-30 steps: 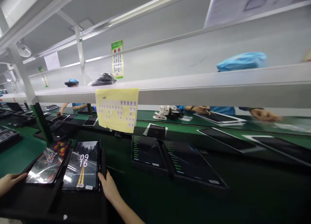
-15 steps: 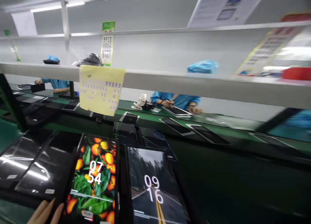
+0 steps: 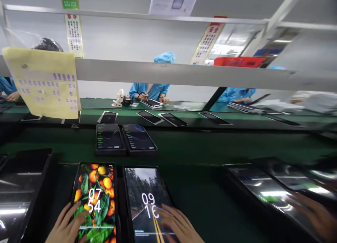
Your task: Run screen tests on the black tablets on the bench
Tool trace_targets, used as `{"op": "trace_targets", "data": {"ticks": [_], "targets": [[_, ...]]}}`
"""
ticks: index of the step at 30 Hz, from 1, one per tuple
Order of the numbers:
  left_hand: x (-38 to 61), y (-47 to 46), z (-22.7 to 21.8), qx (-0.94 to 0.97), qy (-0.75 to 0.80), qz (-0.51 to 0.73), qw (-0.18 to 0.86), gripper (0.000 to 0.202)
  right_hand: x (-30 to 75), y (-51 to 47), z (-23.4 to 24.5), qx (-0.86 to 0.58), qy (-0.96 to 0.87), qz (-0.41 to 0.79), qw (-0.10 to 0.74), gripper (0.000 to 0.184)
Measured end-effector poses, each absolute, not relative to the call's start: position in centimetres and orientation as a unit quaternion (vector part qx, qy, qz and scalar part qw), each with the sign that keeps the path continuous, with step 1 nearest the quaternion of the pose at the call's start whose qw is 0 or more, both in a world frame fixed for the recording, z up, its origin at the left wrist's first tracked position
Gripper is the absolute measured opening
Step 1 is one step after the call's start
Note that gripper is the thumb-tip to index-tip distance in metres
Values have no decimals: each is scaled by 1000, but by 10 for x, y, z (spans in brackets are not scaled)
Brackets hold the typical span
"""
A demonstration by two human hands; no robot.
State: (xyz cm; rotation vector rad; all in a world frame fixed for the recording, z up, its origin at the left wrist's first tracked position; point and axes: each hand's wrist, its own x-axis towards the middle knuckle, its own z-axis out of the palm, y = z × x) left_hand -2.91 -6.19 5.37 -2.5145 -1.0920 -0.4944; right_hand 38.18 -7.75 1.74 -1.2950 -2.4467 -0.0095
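Note:
A tablet with a picture of oranges and the digits 07 54 lies lit on the green bench in front of me. My left hand rests over its left edge, fingers apart on the lower screen. Beside it lies a second lit tablet with a forest road picture, its second line of digits partly covered. Over its lower right side is my right hand, fingers outstretched and slightly blurred. Neither tablet looks gripped or lifted. Both appear to sit in dark trays.
Two dark tablets with green text lie behind. Dark, glossy tablets stand at left, more at right under another person's blurred hand. A yellow sheet hangs from the shelf rail. Co-workers in blue sit opposite.
My view has turned right, so the scene sits farther left. My left hand has come up onto the oranges tablet. My right hand and another person's hand have entered view.

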Motion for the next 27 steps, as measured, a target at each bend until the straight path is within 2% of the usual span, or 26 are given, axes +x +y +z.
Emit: {"op": "trace_targets", "data": {"ticks": [2,5,7,10,13,18,21,27], "targets": [[-25,-33,53,-892,-405,-149,138,39,380,-49,22,-477,-855,53,197,18],[-29,10,48,-859,-473,-184,62,44,383,-3,19,-551,-774,95,298,18],[-32,30,46,-793,-553,-256,-22,52,384,16,15,-589,-721,97,351,24],[-31,43,45,-675,-621,-356,-180,63,376,23,11,-616,-680,102,384,34],[-28,43,45,-622,-623,-382,-281,67,364,15,9,-636,-641,127,410,45],[-26,39,47,-642,-618,-333,-310,74,365,7,1,-680,-523,199,474,61],[-27,36,48,-651,-602,-326,-328,73,371,8,-7,-682,-475,215,514,64],[-23,36,46,-715,-597,-268,-244,71,374,9,-14,-663,-463,240,537,63]]}}
